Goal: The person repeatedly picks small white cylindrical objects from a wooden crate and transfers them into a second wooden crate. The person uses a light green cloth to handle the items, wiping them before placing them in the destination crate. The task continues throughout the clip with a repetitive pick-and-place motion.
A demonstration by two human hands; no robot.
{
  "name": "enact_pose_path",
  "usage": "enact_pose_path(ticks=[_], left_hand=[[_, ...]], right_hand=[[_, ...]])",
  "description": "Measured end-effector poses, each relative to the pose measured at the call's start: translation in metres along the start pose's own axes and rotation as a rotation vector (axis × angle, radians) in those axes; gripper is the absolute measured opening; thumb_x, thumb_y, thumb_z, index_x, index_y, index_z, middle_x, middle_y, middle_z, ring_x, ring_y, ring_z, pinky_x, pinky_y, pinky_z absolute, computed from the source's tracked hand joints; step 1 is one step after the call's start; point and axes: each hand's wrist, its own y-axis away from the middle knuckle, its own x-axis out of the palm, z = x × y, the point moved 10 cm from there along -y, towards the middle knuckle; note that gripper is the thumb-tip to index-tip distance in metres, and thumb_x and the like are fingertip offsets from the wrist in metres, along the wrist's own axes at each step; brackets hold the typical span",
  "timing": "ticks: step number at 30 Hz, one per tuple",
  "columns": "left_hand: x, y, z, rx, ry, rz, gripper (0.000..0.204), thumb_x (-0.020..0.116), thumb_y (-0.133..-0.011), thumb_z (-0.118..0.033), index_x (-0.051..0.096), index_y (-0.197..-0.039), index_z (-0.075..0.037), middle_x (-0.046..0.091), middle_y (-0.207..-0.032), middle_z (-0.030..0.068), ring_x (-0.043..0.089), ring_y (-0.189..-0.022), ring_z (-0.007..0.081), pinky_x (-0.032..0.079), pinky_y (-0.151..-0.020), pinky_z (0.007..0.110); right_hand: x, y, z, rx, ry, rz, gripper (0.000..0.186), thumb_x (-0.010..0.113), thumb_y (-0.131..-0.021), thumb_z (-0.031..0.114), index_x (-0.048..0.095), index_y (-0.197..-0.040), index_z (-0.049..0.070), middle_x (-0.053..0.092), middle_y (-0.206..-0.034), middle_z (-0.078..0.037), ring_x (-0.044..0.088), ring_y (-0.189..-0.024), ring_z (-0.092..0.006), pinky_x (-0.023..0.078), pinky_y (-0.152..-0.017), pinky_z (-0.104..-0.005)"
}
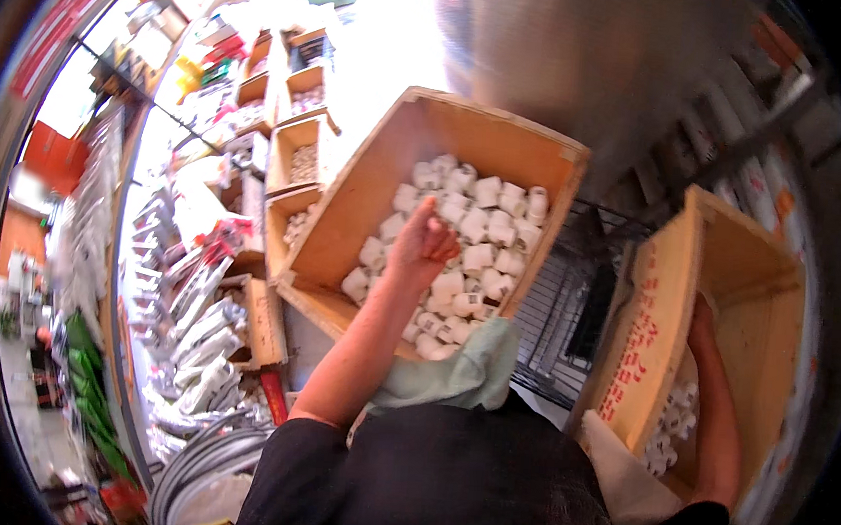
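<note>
My left hand point(426, 246) is over a large wooden box point(354, 215) of white plastic pipe fittings point(476, 225). One finger points up and the others curl in; no fitting shows in it. To the right stands a second, deeper wooden box point(663, 306) with red handwriting on its side, tilted toward me. My right forearm point(718, 430) reaches inside it, and my right hand point(702, 318) is by the inner face of its left wall. That wall hides the fingers. More white fittings point(672, 432) lie low in this box.
A pale green cloth point(477, 367) hangs at the near edge of the large box. A black wire rack point(557, 314) stands between the boxes. Small open boxes point(297, 149) and bagged goods point(208, 346) crowd the left. A coiled grey hose point(201, 461) lies near my left side.
</note>
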Motion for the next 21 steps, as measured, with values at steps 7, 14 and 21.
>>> enact_pose_path(ticks=[7, 14, 21], left_hand=[[-0.009, 0.003, 0.001, -0.021, 0.047, -0.103, 0.056, 0.048, -0.102, -0.041, 0.054, -0.054, -0.013, 0.027, -0.04, -0.0001, 0.027, -0.044, 0.0135, 0.026, -0.046, 0.028], [-0.007, 0.003, 0.003, -0.022, 0.031, -0.149, 0.053, 0.047, -0.102, -0.041, 0.057, -0.058, -0.014, 0.025, -0.041, -0.001, 0.027, -0.043, 0.0137, 0.029, -0.048, 0.03], [-0.01, -0.001, 0.009, -0.011, -0.026, -0.072, 0.054, 0.048, -0.102, -0.042, 0.052, -0.056, -0.013, 0.025, -0.04, -0.0006, 0.028, -0.044, 0.014, 0.03, -0.051, 0.03]], right_hand=[[0.003, -0.038, -0.076, 0.063, -0.413, -0.138, 0.052, 0.033, -0.103, 0.037, 0.05, -0.136, -0.001, 0.059, -0.128, -0.016, 0.056, -0.113, -0.0244, 0.042, -0.1, -0.0372], [-0.031, -0.042, -0.07, -0.069, -0.139, -0.16, 0.044, 0.052, -0.096, 0.024, 0.052, -0.131, -0.002, 0.06, -0.127, -0.019, 0.058, -0.113, -0.0298, 0.045, -0.096, -0.0421], [-0.094, -0.022, -0.05, 0.019, 0.044, -0.111, 0.051, 0.063, -0.088, 0.011, 0.049, -0.137, 0.002, 0.057, -0.133, -0.018, 0.055, -0.12, -0.0296, 0.044, -0.1, -0.0403]])
